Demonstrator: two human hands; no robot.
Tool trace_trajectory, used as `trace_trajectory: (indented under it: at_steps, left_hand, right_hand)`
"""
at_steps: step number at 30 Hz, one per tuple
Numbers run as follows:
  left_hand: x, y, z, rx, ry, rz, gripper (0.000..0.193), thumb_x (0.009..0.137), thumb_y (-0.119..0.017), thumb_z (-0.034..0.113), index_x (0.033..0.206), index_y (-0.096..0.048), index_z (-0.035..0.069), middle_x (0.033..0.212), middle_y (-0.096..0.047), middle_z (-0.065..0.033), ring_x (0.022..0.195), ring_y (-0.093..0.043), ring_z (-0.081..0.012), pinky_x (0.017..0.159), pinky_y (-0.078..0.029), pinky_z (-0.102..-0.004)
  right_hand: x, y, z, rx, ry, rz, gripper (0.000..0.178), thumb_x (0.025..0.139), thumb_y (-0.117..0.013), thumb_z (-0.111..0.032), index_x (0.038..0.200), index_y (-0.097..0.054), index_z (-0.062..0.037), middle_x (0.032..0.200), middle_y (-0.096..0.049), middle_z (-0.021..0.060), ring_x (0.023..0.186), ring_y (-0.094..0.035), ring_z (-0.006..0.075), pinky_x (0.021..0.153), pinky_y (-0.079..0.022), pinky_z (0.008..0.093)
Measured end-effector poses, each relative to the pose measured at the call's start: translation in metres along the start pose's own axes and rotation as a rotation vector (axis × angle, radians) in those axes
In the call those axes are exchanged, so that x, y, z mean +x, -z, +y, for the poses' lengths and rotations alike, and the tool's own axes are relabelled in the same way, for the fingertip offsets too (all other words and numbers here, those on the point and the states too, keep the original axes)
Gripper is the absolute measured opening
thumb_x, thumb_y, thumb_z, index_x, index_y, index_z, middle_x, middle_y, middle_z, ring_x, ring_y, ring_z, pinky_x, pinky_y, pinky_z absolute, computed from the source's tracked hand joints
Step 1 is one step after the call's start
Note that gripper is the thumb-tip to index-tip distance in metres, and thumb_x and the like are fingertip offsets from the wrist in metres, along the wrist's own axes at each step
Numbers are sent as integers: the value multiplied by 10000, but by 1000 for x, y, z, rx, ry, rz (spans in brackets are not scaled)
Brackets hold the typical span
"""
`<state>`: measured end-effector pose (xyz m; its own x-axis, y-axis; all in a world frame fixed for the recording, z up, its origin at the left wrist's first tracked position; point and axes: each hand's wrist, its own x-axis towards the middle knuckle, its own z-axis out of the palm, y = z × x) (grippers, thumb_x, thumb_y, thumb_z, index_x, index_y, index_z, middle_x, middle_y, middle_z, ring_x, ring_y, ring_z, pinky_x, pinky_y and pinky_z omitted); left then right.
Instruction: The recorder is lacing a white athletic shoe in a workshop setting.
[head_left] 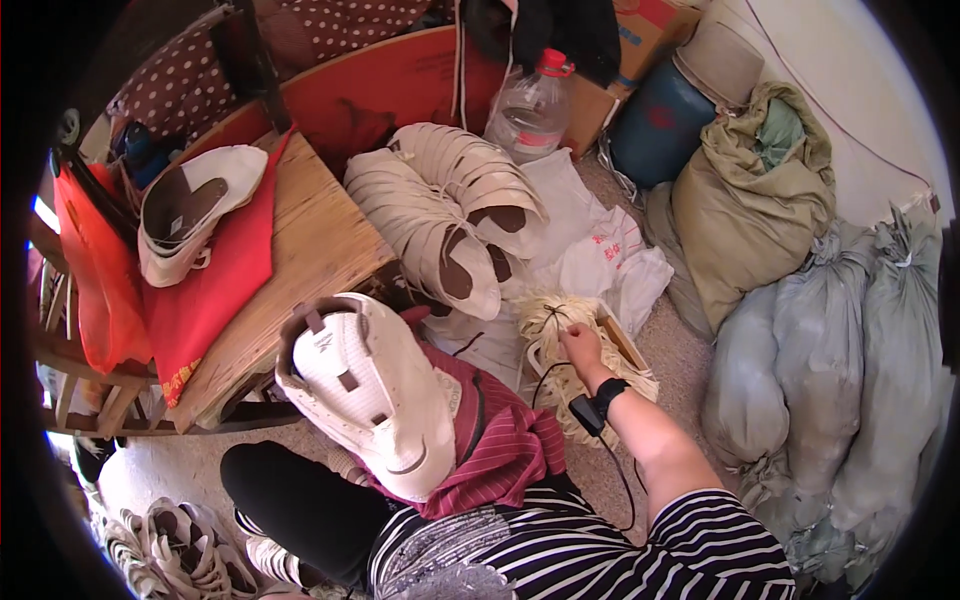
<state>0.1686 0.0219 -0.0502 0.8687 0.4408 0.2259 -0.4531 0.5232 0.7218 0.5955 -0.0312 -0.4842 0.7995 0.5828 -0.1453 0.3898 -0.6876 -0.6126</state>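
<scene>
Laces, 2 o'clock of shoe: right hand touching, grip unclear; left hand unseen. Tugging could tangle strands.

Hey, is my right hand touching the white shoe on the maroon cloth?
No, your right hand is at the cream strands, apart from and to the right of that shoe.

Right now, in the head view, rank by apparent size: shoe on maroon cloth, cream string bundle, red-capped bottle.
Shoe on maroon cloth
Cream string bundle, partly behind the right hand
Red-capped bottle, likely farthest from the camera
</scene>
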Motion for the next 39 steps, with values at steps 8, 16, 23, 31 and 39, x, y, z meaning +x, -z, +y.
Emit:
trace_trajectory:
  at_steps: [8,16,23,31,39]
  left_hand:
    - [-7,33,11,39,-69,-197,618,840,-745,549,947,-716,-59,957,-568,-161,776,-557,-269,680,-444,-384]
    - [4,96,-33,293,76,101,754,886,-738,356,1468,-396,20,1508,-390,-202,979,-648,-231,845,-523,-358]
    - [-37,117,-47,273,421,183,248,1059,-501,156,1209,-595,-18,975,-643,-45,745,-599,-69,653,-508,-209]
    - [-72,119,-44,471,453,378,252,1058,-516,185,1126,-647,-19,711,-570,18,546,-530,-44,502,-437,-198]
    - [-19,96,-48,616,550,424,233,1048,-533,205,1052,-675,21,781,-689,-12,511,-539,-29,445,-441,-193]
  right_hand:
    - [-8,58,-108,773,-332,-355,206,926,-655,-208,961,-700,-11,795,-649,16,734,-581,106,701,-454,248]
    - [-173,172,-306,305,1126,-857,143,959,-643,-148,1049,-676,-42,835,-678,118,752,-697,233,676,-553,320]
    - [-174,197,-335,259,1084,-877,110,906,-701,-134,940,-676,-32,809,-670,97,699,-665,258,627,-518,342]
    - [-144,193,-325,-303,821,-571,96,871,-676,-137,886,-675,-43,815,-674,111,771,-655,301,658,-509,402]
    - [-194,129,-328,483,704,-1154,219,941,-563,-66,1155,-593,-26,994,-640,133,1029,-624,278,892,-496,349]
